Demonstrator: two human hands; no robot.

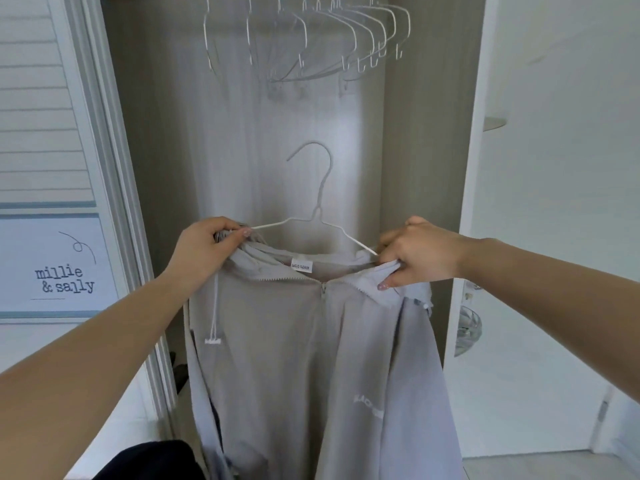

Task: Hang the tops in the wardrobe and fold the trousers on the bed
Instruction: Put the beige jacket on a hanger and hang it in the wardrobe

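One grey zip hoodie (294,341) is hanging in front of the open wardrobe (166,133), at the centre of the view and running down to six o'clock, its zip closed to the neck and one white drawstring dangling at its nine o'clock side. One white wire hanger (318,216) is sitting in its neck, hook standing up toward twelve o'clock. The left hand (204,247) is pinching the fabric at the hanger's nine o'clock end, and the right hand (419,254) is gripping the collar at the three o'clock end; the two hands are clamped on the hoodie, well apart. At twelve o'clock, about eight empty white hangers (329,32) are hanging along the top of the wardrobe, bunched too closely to count for certain. At nine o'clock a louvred door (41,116) is showing one printed label (65,278). At three o'clock a white door (554,202) is standing open, with one glass knob (467,329) showing.
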